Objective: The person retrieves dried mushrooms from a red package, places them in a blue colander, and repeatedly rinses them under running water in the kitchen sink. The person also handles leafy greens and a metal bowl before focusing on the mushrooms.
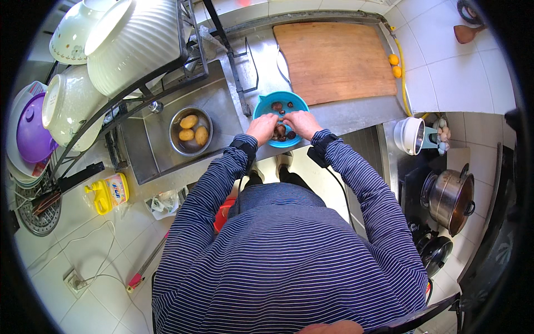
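A blue plastic basin [262, 104] stands at the counter's front edge, with several dark brown pieces of food [277, 106], possibly mushrooms, inside. Over its left part is my left hand [263, 127], and over its right part my right hand [303, 124]. The fingertips of both hands meet above the basin around a small brownish piece that they mostly hide. Which hand bears the piece is unclear. Left of the hands, a round steel bowl [172, 140] sits in the sink with potatoes [202, 135] in it.
Behind the basin lies a wooden cutting board [338, 62]. A metal dish rack [146, 89] with large white bowls [135, 46] rises at left. The steel sink [146, 167] adjoins the counter. At right are a white container [406, 135] and a lidded steel pot [446, 202].
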